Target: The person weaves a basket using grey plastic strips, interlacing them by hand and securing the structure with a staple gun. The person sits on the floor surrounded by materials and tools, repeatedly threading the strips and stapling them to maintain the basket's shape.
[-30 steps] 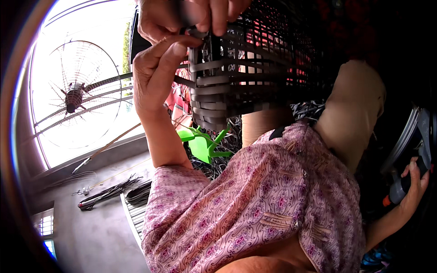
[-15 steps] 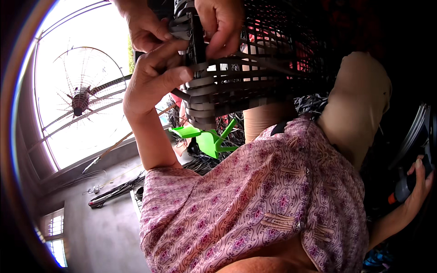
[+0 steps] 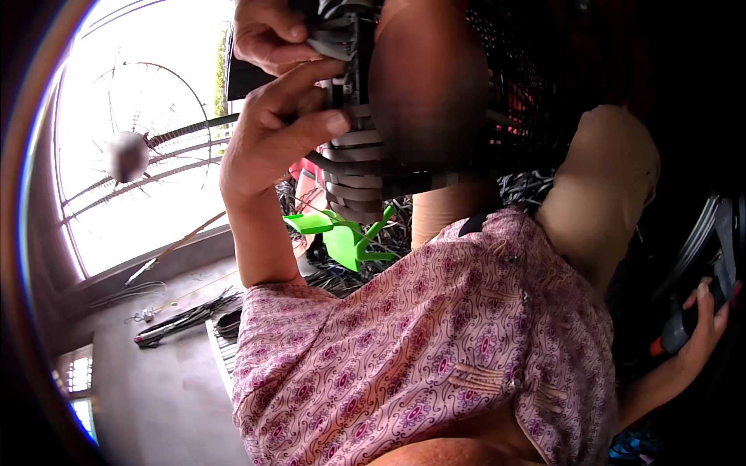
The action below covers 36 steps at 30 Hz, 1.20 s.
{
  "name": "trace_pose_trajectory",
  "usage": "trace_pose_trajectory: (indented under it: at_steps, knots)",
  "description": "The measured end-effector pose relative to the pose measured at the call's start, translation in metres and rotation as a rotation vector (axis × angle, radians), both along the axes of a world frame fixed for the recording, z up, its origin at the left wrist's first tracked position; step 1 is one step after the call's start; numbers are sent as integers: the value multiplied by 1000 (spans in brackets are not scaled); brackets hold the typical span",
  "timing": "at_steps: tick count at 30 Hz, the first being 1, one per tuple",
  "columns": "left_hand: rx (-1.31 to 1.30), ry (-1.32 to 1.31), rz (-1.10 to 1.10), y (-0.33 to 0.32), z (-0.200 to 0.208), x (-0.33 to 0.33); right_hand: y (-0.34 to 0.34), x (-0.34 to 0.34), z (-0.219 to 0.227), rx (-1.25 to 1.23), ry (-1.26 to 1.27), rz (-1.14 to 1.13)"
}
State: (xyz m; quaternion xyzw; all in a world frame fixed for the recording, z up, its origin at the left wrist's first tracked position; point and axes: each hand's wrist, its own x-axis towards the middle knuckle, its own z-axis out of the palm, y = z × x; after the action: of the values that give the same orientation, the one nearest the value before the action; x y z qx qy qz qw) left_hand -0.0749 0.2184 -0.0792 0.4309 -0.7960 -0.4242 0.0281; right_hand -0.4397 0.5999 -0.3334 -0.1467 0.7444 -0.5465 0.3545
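A dark basket woven from flat strips (image 3: 354, 189) is held up at the top centre. My left hand (image 3: 272, 136) is closed on its edge, thumb on the near side and fingers curled above. Just beyond, another person's hand (image 3: 268, 37) pinches a grey strip (image 3: 332, 39) at the basket's rim. A blurred, skin-coloured patch covers the basket's middle, so what lies there is hidden. Far off at the right edge, my right hand (image 3: 703, 326) wraps round a dark grey tool (image 3: 678, 332) with an orange end; its exact kind is unclear in the shadow.
A bright green plastic object (image 3: 342, 241) lies below the basket, among piled dark strips (image 3: 396, 233). A barred window (image 3: 171, 101) fills the upper left. A bundle of dark strips (image 3: 186, 320) rests on the grey floor (image 3: 163, 388). A trousered knee (image 3: 602, 171) is at the right.
The view has shifted slightly, with the basket now further right. A blurred patch covers where the other person's second hand was. My right hand has lowered slightly with the tool; my left keeps its hold.
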Motion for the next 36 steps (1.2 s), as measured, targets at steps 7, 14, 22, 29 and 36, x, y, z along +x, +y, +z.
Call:
trace_pose_trajectory:
  at_steps: [7, 14, 22, 29, 36]
  knots:
    - [-53, 173, 108, 0, -13, -14, 0, 15, 25, -31, -27, -62]
    - [-383, 40, -149, -11, -22, -5, -27, 24, 47, -106, -74, -94]
    - [-192, 44, -104, -21, -20, -8, -33, 36, 68, -85, -50, -107]
    - [-546, -154, -197, -6, 2, -22, -43, 43, 75, -109, -48, -123]
    - [-689, -329, -356, -4, 29, -30, -43, 40, 72, -99, -83, -82]
